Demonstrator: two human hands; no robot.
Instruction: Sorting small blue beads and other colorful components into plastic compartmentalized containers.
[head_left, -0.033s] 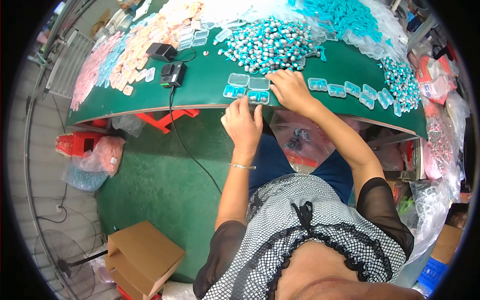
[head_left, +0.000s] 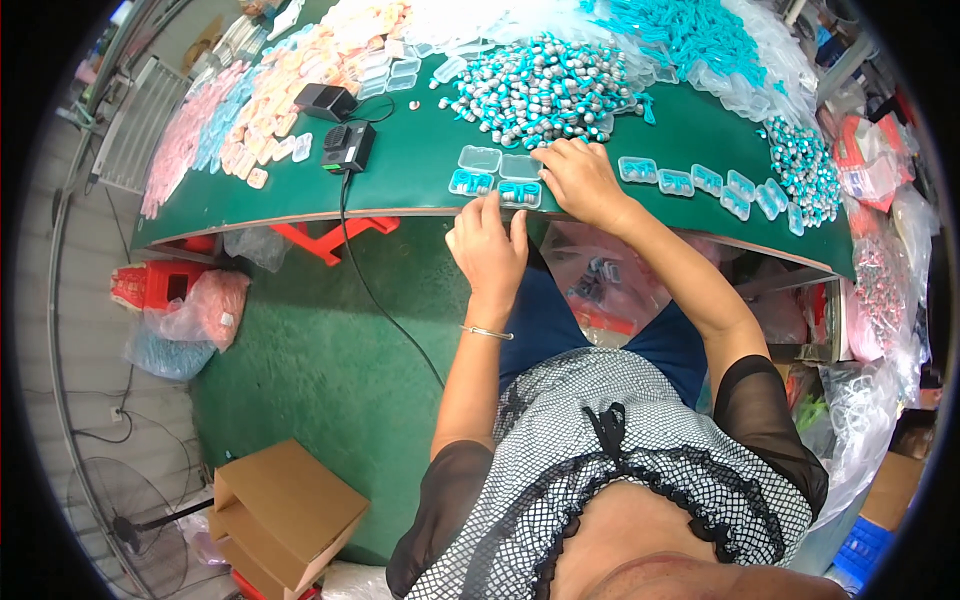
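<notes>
While hands (head_left: 535, 215) curl, fingertips on cases (head_left: 498, 187)

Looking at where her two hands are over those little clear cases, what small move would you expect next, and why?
Probably pressing the lid shut on the filled clear case at the table edge. The left hand has its fingertips on that case, the right hand rests beside it, and closed filled cases already lie to the right.

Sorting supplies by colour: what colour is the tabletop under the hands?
Dark green; the table shows it best in the head view, around the small clear cases.
</notes>
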